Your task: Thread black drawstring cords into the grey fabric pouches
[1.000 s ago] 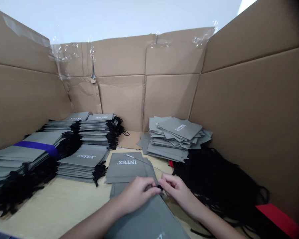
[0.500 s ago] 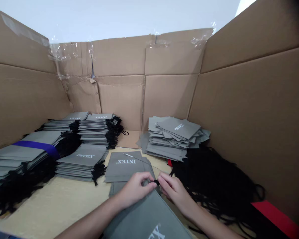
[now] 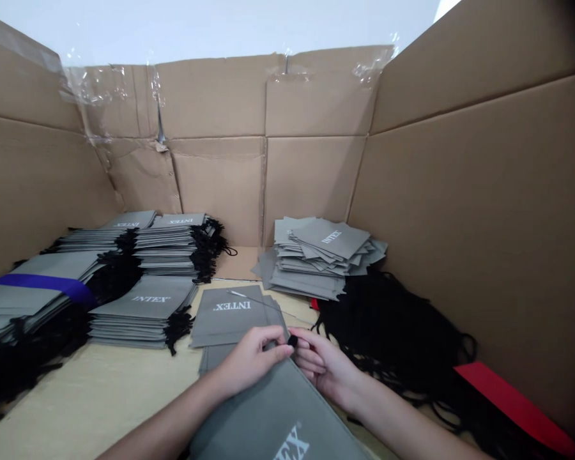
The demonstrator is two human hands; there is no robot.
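My left hand [image 3: 252, 361] and my right hand [image 3: 326, 369] meet above a grey non-woven drawstring bag [image 3: 263, 415] printed INTEX, which lies across the bottom of the view. Between my fingertips sits the short black end of a drawstring cord [image 3: 292, 341], pinched at the bag's upper edge. My fingers hide most of the cord. Beyond my hands lies a flat stack of grey bags [image 3: 230, 319], with a thin wire tool with a white end [image 3: 238, 294] resting on top.
Stacked grey bags [image 3: 148, 306] with black cords stand to the left, one stack tied with a purple band [image 3: 43, 285]. A loose grey pile [image 3: 321, 255] and a heap of black cords [image 3: 388, 332] lie right, beside a red sheet [image 3: 512, 402]. Cardboard walls [image 3: 211, 160] surround the wooden table [image 3: 100, 396].
My hands have shifted slightly left and closer to the bag's edge, with the black cord end still between them. The whole view has moved slightly left and up.
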